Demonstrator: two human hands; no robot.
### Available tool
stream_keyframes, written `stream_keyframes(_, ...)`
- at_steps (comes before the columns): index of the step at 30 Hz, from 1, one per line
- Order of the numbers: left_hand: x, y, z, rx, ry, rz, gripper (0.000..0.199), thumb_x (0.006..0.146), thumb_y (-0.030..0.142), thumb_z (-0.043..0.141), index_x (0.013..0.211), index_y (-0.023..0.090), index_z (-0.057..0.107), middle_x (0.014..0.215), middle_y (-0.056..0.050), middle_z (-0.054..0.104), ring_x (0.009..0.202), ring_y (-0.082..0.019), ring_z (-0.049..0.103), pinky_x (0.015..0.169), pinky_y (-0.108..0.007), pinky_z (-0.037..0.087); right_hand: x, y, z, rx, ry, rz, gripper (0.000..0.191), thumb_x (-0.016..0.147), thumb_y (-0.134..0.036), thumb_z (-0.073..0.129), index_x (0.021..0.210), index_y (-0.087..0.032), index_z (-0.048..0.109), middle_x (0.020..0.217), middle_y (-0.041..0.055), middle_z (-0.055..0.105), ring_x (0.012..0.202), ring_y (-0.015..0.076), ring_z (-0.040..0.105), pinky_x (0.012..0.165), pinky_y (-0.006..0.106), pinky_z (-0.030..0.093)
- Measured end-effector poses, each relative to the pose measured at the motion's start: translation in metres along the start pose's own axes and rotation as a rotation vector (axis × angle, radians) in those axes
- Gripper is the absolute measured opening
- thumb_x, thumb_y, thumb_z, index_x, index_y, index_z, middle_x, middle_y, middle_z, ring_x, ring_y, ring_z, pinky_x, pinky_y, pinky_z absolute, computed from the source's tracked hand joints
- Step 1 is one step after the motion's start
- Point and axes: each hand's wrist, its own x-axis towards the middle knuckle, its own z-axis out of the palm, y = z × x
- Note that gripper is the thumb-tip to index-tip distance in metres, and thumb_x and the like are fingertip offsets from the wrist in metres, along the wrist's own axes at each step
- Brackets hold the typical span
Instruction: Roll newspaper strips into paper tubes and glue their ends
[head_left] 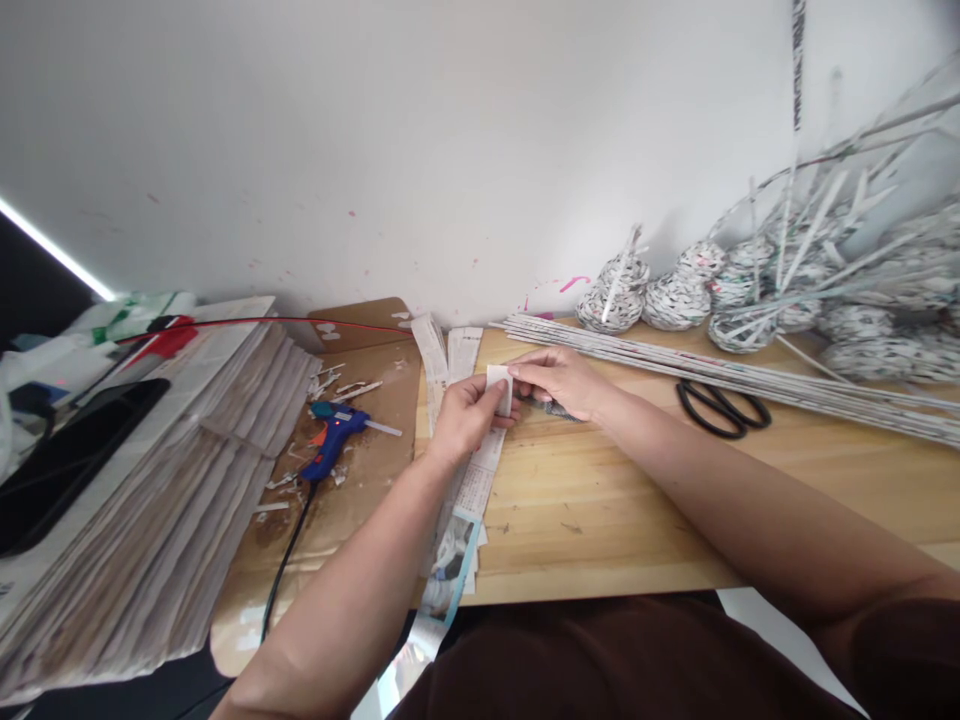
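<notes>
My left hand [466, 412] is closed around a small piece of folded white paper [496, 388], with the thumb pressed on its front. From the right, my right hand [559, 380] pinches the paper's upper right edge between thumb and fingers. Under the hands lie long newspaper strips [484, 470], one reaching over the table's front edge. Below my right hand shows part of a dark grey object [559, 410] that I cannot make out. Black scissors handles [724, 408] lie beyond my right forearm; their blades are hidden.
A blue glue gun [334, 440] rests on brown cardboard [375, 400] among paper scraps. Stacked newspaper strips [202, 480] and a black phone [82, 460] are at left. Rolled paper sticks [675, 362] and woven paper gourd shapes [679, 298] stand along the wall at right.
</notes>
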Motion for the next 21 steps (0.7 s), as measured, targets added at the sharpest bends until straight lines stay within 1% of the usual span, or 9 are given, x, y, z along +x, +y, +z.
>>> stream_keyframes(4,0.000,-0.002,0.001,-0.003,0.000,0.000,0.031,0.078,0.043,0.066,0.087,0.014,0.066,0.074,-0.007,0.071,0.062,-0.018,0.068,0.060,-0.029,0.057,0.002,0.003,0.001,0.040,0.066,0.021,0.027,0.065,-0.034,0.076,0.079,-0.012,0.074,0.054,-0.0006,0.055,0.044,0.0055,0.040,0.036,0.019,0.019)
stream_keyframes(8,-0.001,-0.002,0.002,0.022,-0.003,0.003,0.030,0.078,0.042,0.065,0.090,0.014,0.066,0.073,-0.007,0.071,0.064,-0.018,0.068,0.061,-0.030,0.057,0.004,0.005,0.003,0.026,0.131,0.020,0.028,0.062,-0.034,0.079,0.077,-0.011,0.073,0.053,-0.0005,0.055,0.047,0.0070,0.044,0.037,0.019,0.022)
stream_keyframes(12,-0.002,-0.001,0.003,0.047,0.006,-0.006,0.030,0.078,0.042,0.065,0.088,0.014,0.064,0.071,-0.005,0.070,0.063,-0.018,0.068,0.061,-0.030,0.057,0.002,0.005,0.008,0.007,0.139,0.012,0.029,0.060,-0.036,0.081,0.073,-0.012,0.071,0.052,-0.0018,0.055,0.047,0.0067,0.044,0.039,0.020,0.026)
stream_keyframes(16,-0.002,-0.001,0.004,0.060,-0.010,0.005,0.031,0.078,0.043,0.065,0.087,0.013,0.064,0.069,-0.004,0.069,0.063,-0.017,0.067,0.061,-0.029,0.057,0.000,0.002,0.011,-0.003,0.149,-0.006,0.032,0.057,-0.038,0.083,0.062,-0.013,0.063,0.051,-0.0039,0.052,0.046,0.0054,0.040,0.041,0.020,0.026)
stream_keyframes(18,-0.001,-0.001,0.004,0.050,-0.019,-0.005,0.032,0.078,0.043,0.065,0.088,0.013,0.065,0.070,-0.005,0.069,0.063,-0.017,0.067,0.061,-0.028,0.057,0.000,0.000,0.010,0.005,0.135,0.002,0.034,0.058,-0.041,0.082,0.063,-0.013,0.063,0.051,-0.0040,0.051,0.046,0.0055,0.039,0.040,0.020,0.024)
stream_keyframes(21,0.000,-0.003,0.001,0.023,-0.021,-0.015,0.034,0.078,0.043,0.066,0.090,0.012,0.066,0.072,-0.006,0.070,0.064,-0.018,0.068,0.060,-0.028,0.057,0.000,-0.001,0.002,0.022,0.029,0.021,0.035,0.065,-0.045,0.077,0.076,-0.012,0.069,0.055,-0.0026,0.052,0.048,0.0062,0.041,0.039,0.019,0.022)
